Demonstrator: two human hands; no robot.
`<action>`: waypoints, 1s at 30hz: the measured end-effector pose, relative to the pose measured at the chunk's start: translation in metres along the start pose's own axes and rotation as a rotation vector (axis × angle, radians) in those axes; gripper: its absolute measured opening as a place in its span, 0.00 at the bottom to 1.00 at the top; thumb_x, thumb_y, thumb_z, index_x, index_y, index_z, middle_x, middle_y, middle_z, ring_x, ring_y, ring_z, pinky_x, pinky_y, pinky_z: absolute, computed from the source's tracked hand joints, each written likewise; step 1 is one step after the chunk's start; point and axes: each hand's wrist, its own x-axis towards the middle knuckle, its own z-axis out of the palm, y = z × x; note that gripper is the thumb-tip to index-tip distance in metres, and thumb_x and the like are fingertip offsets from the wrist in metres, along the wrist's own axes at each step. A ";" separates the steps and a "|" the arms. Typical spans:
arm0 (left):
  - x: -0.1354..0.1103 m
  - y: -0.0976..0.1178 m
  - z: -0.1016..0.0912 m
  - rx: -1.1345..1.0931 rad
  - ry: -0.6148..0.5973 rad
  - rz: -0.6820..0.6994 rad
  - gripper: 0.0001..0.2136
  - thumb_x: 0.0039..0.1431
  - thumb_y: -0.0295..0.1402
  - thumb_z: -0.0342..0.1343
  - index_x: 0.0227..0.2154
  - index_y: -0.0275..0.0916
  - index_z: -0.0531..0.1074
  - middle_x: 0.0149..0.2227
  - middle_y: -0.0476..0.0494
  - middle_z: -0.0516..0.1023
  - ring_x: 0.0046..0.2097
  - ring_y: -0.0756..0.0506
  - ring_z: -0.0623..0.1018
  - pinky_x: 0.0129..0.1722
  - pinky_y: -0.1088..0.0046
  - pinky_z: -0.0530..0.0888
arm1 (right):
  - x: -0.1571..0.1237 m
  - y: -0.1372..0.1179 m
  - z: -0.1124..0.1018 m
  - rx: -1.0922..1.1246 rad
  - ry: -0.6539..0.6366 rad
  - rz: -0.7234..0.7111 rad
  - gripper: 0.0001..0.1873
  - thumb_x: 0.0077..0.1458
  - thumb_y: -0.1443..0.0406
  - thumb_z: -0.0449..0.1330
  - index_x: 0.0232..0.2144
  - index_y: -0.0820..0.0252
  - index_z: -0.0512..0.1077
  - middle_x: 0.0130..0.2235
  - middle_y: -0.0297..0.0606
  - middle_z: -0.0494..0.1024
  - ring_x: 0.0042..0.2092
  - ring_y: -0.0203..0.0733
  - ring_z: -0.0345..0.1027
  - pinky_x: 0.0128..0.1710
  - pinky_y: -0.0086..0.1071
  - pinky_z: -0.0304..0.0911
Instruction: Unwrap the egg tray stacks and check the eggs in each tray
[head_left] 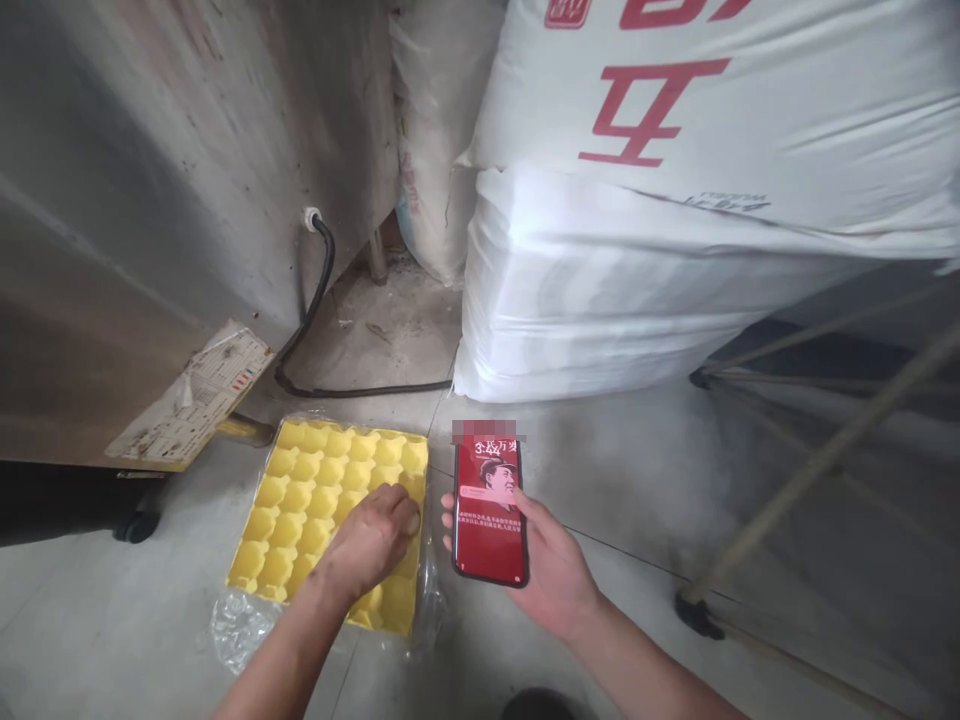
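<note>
From where I stood, the right hand (551, 570) had its grip wrapped around a smartphone (487, 560), fingertips showing past one edge, thumb lying over the glass near the other. The phone was held upright above the floor (112, 630), just right of a yellow egg tray (300, 490). Over the tray's right half the left hand (382, 535) had its fingers curled; whether they pinched anything I could not tell. The cups in plain view were bare, and clear plastic film (240, 630) lay around the tray's edges.

Done well, I judged, this called for a firm phone hold with the thumb kept from stray taps, and a light left hand, since thin moulded cups could crush and the film could slip.

The red screen read 3:44, with a portrait, partly covered Chinese lettering above and small lines below that I couldn't read.

Farther out, the upper white sack (810, 130) bore a big red character, seemingly 五 upside down; its small dark print was too distorted. A label covered the board (202, 390) beside the metal panel (225, 150), its type illegible. A black cable (322, 270) ran from that panel.
</note>
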 end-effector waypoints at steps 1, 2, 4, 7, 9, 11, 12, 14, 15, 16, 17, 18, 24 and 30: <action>0.002 0.000 0.000 0.006 -0.005 0.009 0.14 0.57 0.17 0.51 0.38 0.41 0.74 0.41 0.42 0.79 0.44 0.41 0.77 0.44 0.64 0.75 | 0.001 0.000 0.000 0.005 0.000 0.002 0.27 0.66 0.50 0.57 0.54 0.66 0.77 0.52 0.53 0.84 0.51 0.56 0.80 0.56 0.51 0.70; 0.003 0.000 -0.001 0.003 -0.010 0.015 0.13 0.56 0.17 0.52 0.36 0.41 0.74 0.39 0.42 0.79 0.43 0.41 0.77 0.44 0.63 0.75 | 0.001 -0.001 0.000 0.009 0.001 0.002 0.27 0.66 0.50 0.57 0.54 0.66 0.77 0.52 0.53 0.84 0.51 0.56 0.80 0.56 0.51 0.70; 0.004 -0.001 -0.005 -0.010 -0.017 0.019 0.13 0.54 0.17 0.54 0.36 0.42 0.74 0.38 0.44 0.80 0.43 0.41 0.78 0.43 0.65 0.74 | 0.001 -0.002 0.000 0.012 0.005 0.001 0.27 0.66 0.51 0.56 0.53 0.67 0.77 0.52 0.53 0.85 0.51 0.56 0.80 0.56 0.50 0.71; 0.000 -0.007 -0.013 -0.080 -0.017 -0.004 0.14 0.54 0.21 0.59 0.42 0.44 0.75 0.43 0.46 0.81 0.44 0.43 0.79 0.43 0.67 0.75 | 0.000 -0.003 -0.002 0.017 -0.003 0.000 0.27 0.66 0.51 0.56 0.53 0.66 0.78 0.52 0.52 0.85 0.51 0.56 0.80 0.56 0.50 0.71; -0.006 -0.012 -0.018 -0.289 -0.003 -0.105 0.14 0.58 0.28 0.62 0.47 0.45 0.75 0.47 0.46 0.81 0.46 0.44 0.80 0.45 0.67 0.76 | -0.001 -0.003 -0.004 0.014 -0.003 0.000 0.26 0.67 0.51 0.56 0.53 0.66 0.78 0.53 0.52 0.85 0.51 0.56 0.80 0.55 0.49 0.72; -0.014 -0.017 -0.023 -0.633 0.041 -0.251 0.14 0.60 0.36 0.65 0.49 0.45 0.74 0.48 0.44 0.81 0.47 0.43 0.80 0.48 0.66 0.76 | 0.000 -0.004 -0.006 0.018 0.011 -0.001 0.26 0.67 0.52 0.56 0.53 0.65 0.78 0.53 0.52 0.85 0.51 0.56 0.80 0.54 0.49 0.72; -0.018 -0.019 -0.024 -0.815 0.071 -0.314 0.15 0.61 0.38 0.65 0.49 0.44 0.74 0.48 0.43 0.81 0.48 0.42 0.80 0.49 0.65 0.75 | 0.000 -0.005 -0.006 0.021 0.015 -0.001 0.26 0.67 0.52 0.56 0.53 0.65 0.78 0.52 0.52 0.85 0.51 0.56 0.80 0.54 0.48 0.73; -0.027 -0.022 -0.026 -1.098 0.153 -0.372 0.17 0.61 0.39 0.66 0.50 0.43 0.73 0.47 0.42 0.81 0.49 0.42 0.79 0.50 0.65 0.75 | 0.001 -0.006 -0.006 0.028 0.014 0.007 0.26 0.67 0.52 0.55 0.53 0.66 0.79 0.53 0.53 0.85 0.51 0.55 0.80 0.53 0.48 0.73; -0.032 -0.023 -0.026 -1.199 0.191 -0.375 0.17 0.61 0.39 0.67 0.50 0.43 0.73 0.47 0.42 0.80 0.48 0.43 0.78 0.50 0.66 0.74 | 0.001 -0.006 -0.006 0.030 0.010 0.011 0.26 0.67 0.52 0.55 0.53 0.66 0.79 0.53 0.53 0.85 0.50 0.55 0.80 0.53 0.47 0.73; -0.036 -0.024 -0.025 -1.273 0.226 -0.372 0.17 0.60 0.38 0.67 0.50 0.43 0.74 0.47 0.42 0.79 0.48 0.43 0.78 0.50 0.67 0.73 | 0.001 -0.007 -0.006 0.030 0.007 0.014 0.26 0.67 0.52 0.55 0.52 0.67 0.79 0.53 0.53 0.85 0.50 0.55 0.80 0.52 0.47 0.74; -0.039 -0.025 -0.024 -1.322 0.260 -0.366 0.17 0.59 0.37 0.68 0.50 0.43 0.74 0.47 0.43 0.78 0.48 0.44 0.77 0.49 0.69 0.73 | 0.002 -0.007 -0.005 0.029 0.006 0.015 0.26 0.67 0.52 0.55 0.53 0.67 0.79 0.53 0.54 0.85 0.50 0.54 0.80 0.52 0.46 0.74; -0.042 -0.026 -0.023 -1.353 0.287 -0.361 0.18 0.59 0.36 0.69 0.50 0.43 0.74 0.47 0.43 0.77 0.48 0.45 0.76 0.49 0.70 0.72 | 0.002 -0.007 -0.005 0.029 0.007 0.017 0.26 0.67 0.52 0.55 0.53 0.67 0.78 0.53 0.53 0.85 0.50 0.54 0.80 0.52 0.47 0.74; -0.051 -0.027 -0.025 -1.346 0.234 -0.354 0.20 0.58 0.34 0.70 0.51 0.44 0.72 0.45 0.46 0.75 0.45 0.48 0.74 0.44 0.75 0.70 | 0.002 -0.005 -0.003 0.037 0.012 0.020 0.25 0.67 0.53 0.55 0.55 0.65 0.76 0.53 0.54 0.84 0.52 0.55 0.80 0.53 0.49 0.73; -0.056 -0.020 -0.031 -1.342 0.219 -0.279 0.20 0.59 0.33 0.69 0.51 0.45 0.70 0.46 0.44 0.74 0.45 0.48 0.74 0.44 0.72 0.72 | 0.003 -0.005 -0.003 0.027 0.016 0.006 0.25 0.66 0.54 0.56 0.56 0.64 0.75 0.53 0.54 0.84 0.50 0.56 0.80 0.51 0.48 0.74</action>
